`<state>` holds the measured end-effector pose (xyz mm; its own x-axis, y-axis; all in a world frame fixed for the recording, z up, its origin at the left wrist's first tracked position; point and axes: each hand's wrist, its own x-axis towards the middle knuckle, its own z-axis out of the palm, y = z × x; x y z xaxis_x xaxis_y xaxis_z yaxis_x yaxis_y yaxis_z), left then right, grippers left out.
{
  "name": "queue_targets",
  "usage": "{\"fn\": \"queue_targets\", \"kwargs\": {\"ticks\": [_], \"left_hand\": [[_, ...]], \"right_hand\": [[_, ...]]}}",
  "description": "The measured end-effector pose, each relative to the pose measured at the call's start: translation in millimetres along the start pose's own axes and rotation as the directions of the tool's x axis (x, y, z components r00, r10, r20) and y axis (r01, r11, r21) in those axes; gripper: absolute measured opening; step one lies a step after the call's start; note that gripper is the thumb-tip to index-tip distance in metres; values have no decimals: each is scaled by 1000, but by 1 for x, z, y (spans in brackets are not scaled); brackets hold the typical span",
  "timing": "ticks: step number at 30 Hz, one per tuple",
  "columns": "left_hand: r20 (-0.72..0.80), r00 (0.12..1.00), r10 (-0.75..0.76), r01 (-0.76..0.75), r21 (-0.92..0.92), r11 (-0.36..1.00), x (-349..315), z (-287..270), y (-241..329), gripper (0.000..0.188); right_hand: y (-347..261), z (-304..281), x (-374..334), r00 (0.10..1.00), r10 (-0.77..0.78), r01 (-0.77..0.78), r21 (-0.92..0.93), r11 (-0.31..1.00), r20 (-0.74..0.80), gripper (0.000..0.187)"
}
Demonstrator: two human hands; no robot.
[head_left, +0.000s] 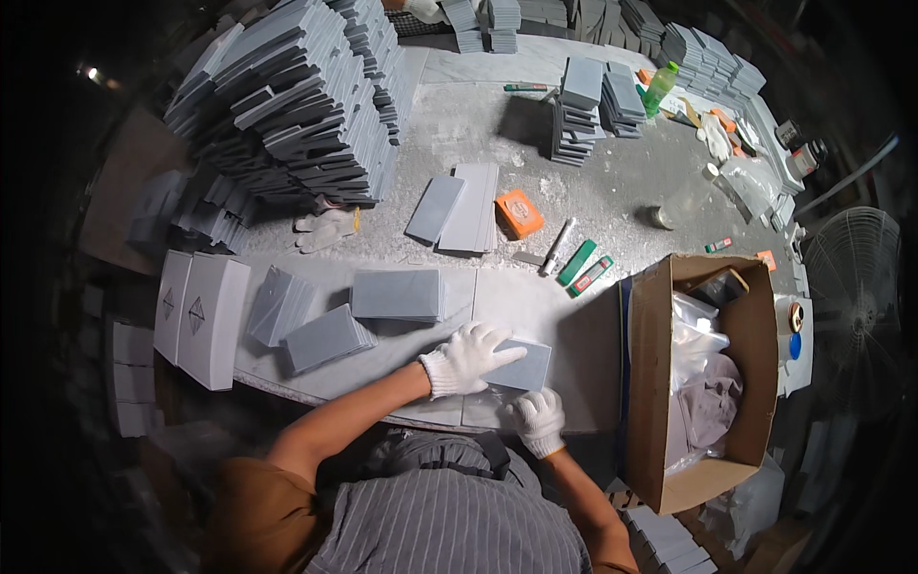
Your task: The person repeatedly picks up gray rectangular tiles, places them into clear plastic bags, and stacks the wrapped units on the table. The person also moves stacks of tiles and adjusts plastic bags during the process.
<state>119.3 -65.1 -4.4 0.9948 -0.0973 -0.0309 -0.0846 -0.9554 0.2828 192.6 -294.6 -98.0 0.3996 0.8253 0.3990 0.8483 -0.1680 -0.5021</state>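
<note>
My left hand [467, 361], in a white knit glove, grips the left part of a flat grey rectangular slab [526, 367]. Its fingers reach over the slab's face and far edge. Gloved the same way, my right hand [537, 421] is closed beside the slab's near right corner; what its fingers hold, if anything, is hidden. To the left on the white bench top lie short stacks of similar slabs: one grey stack [397, 295] near the left hand, another stack [330, 339] set at an angle, and a third stack [280, 306] leaning farther left.
An open cardboard box [650, 383] with plastic bags and cloth stands at the right. Tall slab piles [306, 105] rise at the far left. Beyond the hands lie a marker [559, 246], green packets [577, 261], an orange box [519, 213] and a loose glove [325, 231].
</note>
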Motion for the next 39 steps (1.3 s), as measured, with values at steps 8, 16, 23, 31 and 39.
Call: {"fn": "queue_targets", "kwargs": {"ticks": [8, 16, 23, 31, 39], "left_hand": [[15, 944, -329, 259, -651, 714, -45, -22, -25, 120], [15, 966, -258, 171, -786, 594, -60, -13, -21, 142], [14, 893, -450, 392, -516, 762, -44, 9, 3, 116], [-93, 809, -580, 206, -879, 429, -5, -11, 0, 14], [327, 626, -708, 260, -943, -206, 50, -19, -43, 16]], "right_hand": [[-42, -75, 63, 937, 139, -73, 209, 975, -321, 7], [-9, -13, 88, 663, 731, -543, 570, 617, -160, 11], [-12, -11, 97, 529, 848, -594, 725, 350, 24, 21], [-3, -11, 95, 528, 841, -583, 770, 259, 117, 26], [24, 4, 90, 527, 827, -627, 746, 223, 196, 24]]}}
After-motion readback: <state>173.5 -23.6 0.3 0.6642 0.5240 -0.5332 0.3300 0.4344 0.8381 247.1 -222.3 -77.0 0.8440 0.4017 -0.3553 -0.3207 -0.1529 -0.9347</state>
